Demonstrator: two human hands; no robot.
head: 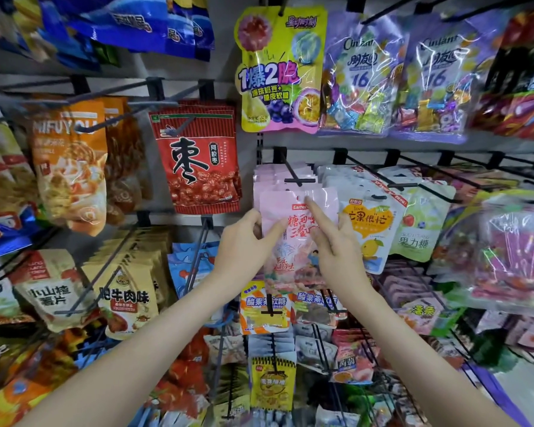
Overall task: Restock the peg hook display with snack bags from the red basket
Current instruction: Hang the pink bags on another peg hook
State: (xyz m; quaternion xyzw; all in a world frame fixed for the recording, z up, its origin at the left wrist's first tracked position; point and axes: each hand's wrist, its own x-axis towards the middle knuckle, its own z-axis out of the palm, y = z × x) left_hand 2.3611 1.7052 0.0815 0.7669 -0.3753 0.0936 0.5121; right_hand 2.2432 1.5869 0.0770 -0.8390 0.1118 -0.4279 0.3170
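Between the two hands is a pink snack bag (296, 241). Its left edge is pinched by the left hand (244, 241). Its right edge is gripped by the right hand (336, 246), one finger pointing up. Just above is the peg hook (294, 177), holding more pink bags (270, 177).

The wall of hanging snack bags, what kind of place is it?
Probably a shop's snack aisle: rows of black peg hooks carry stacks of identical packets, like the red date bags and the purple candy bags.

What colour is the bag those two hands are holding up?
The snack bag is pale pink with red writing, best seen in the head view.
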